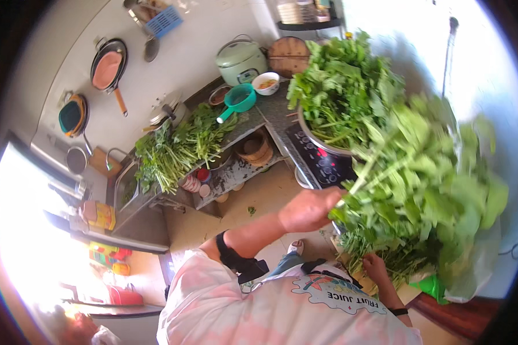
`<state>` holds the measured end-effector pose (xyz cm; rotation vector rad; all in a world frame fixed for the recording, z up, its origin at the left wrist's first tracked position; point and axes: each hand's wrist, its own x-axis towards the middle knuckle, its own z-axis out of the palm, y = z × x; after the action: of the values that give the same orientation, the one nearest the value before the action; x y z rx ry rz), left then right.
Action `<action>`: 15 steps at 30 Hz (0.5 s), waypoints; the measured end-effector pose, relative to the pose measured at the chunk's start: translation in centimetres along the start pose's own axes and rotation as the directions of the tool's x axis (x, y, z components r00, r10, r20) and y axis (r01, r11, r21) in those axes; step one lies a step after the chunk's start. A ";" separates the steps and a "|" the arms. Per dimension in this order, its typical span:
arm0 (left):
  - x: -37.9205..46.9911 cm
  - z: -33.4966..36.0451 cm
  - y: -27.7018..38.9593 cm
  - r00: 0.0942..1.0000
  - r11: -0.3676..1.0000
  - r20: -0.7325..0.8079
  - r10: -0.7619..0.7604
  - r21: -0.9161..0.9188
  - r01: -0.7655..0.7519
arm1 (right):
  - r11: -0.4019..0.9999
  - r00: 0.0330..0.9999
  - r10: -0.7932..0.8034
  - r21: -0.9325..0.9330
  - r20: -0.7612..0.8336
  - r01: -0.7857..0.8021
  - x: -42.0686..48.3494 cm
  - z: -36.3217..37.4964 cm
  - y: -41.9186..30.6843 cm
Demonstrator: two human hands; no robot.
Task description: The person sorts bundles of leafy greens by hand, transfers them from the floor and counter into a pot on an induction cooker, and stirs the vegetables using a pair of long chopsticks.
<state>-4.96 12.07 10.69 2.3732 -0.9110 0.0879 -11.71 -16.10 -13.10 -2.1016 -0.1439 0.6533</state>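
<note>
My left hand [313, 210] grips a big bunch of leafy greens [418, 181] by its stalks, out over the right side of the counter. The leaves spread to the right and are partly blurred. Lower down, my right hand [374, 265] is at a pile of thin-stemmed greens [358, 252]; whether its fingers hold any stems is hard to see. Ahead, a metal pot [308, 129] heaped with cut greens [341, 82] stands on a black induction cooktop [323, 161] with red lights lit.
More greens [185, 146] lie on the left counter by the sink [127, 185]. Behind them are a green strainer [240, 98], a bowl [266, 83] and a rice cooker [241, 60]. Pans [108, 64] hang on the wall. A green plastic bag [431, 288] lies at lower right.
</note>
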 end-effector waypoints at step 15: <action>-14.0 -23.4 -22.9 0.394 0.680 -0.833 -0.388 0.030 0.733 | 0.930 0.929 0.366 0.066 -0.049 -0.362 4.3 5.2 -4.4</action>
<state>2.06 46.74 14.86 2.4540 0.4539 1.0400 -10.07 -8.26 -13.62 -2.1092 0.3045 0.8001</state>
